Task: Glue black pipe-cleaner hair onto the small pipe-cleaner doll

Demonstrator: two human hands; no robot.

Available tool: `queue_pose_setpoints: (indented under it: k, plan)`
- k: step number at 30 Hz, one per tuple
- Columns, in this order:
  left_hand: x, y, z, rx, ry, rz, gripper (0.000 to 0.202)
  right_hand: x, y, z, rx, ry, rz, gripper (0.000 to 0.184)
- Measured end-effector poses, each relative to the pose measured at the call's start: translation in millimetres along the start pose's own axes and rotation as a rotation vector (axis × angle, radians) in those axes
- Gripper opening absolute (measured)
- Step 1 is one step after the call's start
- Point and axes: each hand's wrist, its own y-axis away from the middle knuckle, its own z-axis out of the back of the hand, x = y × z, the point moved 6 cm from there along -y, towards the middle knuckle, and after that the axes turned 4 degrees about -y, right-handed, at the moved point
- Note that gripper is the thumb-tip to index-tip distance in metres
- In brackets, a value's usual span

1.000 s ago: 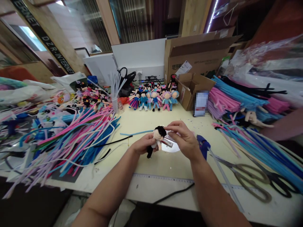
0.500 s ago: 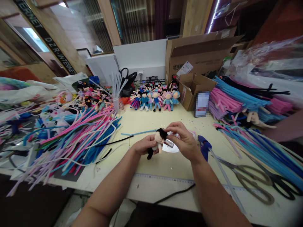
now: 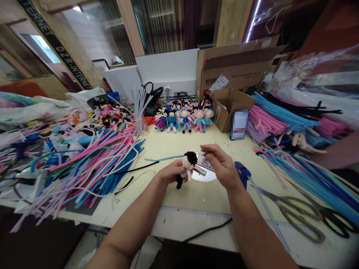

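A small pipe-cleaner doll (image 3: 187, 169) with black hair, a pale face, a white top and black legs is held upright above the table mat. My left hand (image 3: 173, 171) is closed round its body from the left side. My right hand (image 3: 220, 164) hovers just to the right of the doll, its fingers bent and apart, touching nothing. Beneath and between the hands lie a small printed packet (image 3: 202, 160) and a narrow silver-and-red piece (image 3: 199, 171) on a bright white patch. Beside my right wrist rests a blue glue gun (image 3: 242, 172) with its glue stick.
Large scissors (image 3: 291, 209) and pipe cleaners (image 3: 311, 179) lie at right. A big heap of pipe cleaners (image 3: 92, 168) covers the left side. Finished dolls (image 3: 183, 117) stand at the back beside a cardboard box (image 3: 232, 101). A ruler (image 3: 193, 213) runs along the front.
My right hand has let go of the doll's black hair and drawn back to the right, its fingers opening. My left hand still holds the doll in nearly the same place.
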Motion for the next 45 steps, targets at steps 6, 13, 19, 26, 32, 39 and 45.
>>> queue_pose_setpoints:
  k: [6, 13, 19, 26, 32, 39, 45]
  plan:
    - [-7, -4, 7.5, -0.092, 0.023, -0.081, 0.053, -3, 19, -2, -0.022, 0.214, -0.173, 0.022]
    - [-20, -6, 10.6, -0.236, 0.052, -0.134, 0.043, -14, 120, 23, 0.13, 0.427, -0.408, 0.022]
    - [-37, 0, 28.1, -0.349, -0.05, -0.183, 0.046, -16, 114, 22, 0.137, 0.674, -0.307, 0.022]
    - [-65, 11, 31.6, -0.435, -0.049, -0.3, 0.074, -55, 33, -39, 0.351, 1.152, -0.359, 0.025]
    - [-70, 4, 33.1, -0.537, -0.118, -0.38, 0.073, -75, 15, -44, 0.338, 1.129, -0.457, 0.022]
    - [-45, -3, 44.2, -0.679, -0.147, -0.35, 0.065, -78, 5, -16, 0.222, 0.808, -0.466, 0.018]
    - [-26, -6, 44.4, -0.681, -0.155, -0.259, 0.058, -92, 16, -14, -0.01, 0.127, -0.556, 0.021]
